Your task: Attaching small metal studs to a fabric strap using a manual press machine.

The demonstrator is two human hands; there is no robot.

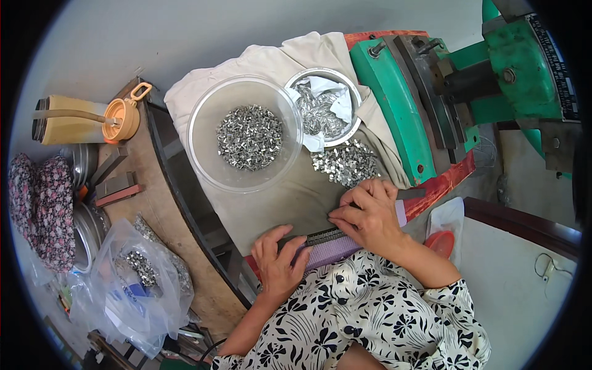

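Strip (325,236) of loaded metal clips lies long-axis left-to-right across my lap cloth (290,203), left hand (279,262) clasping its near end, right hand (369,216) pinching its far end, loose clip pile (345,163) just beyond the right.

We see clear bowl (245,132) left of metal bowl (325,105), loose clips (345,163) before it, all on cloth (277,203).

Shiny metal clips (250,137) fill a clear glossy plastic bowl (203,160); matt beige cloth (277,203) lies beneath; green painted metal press (394,105).
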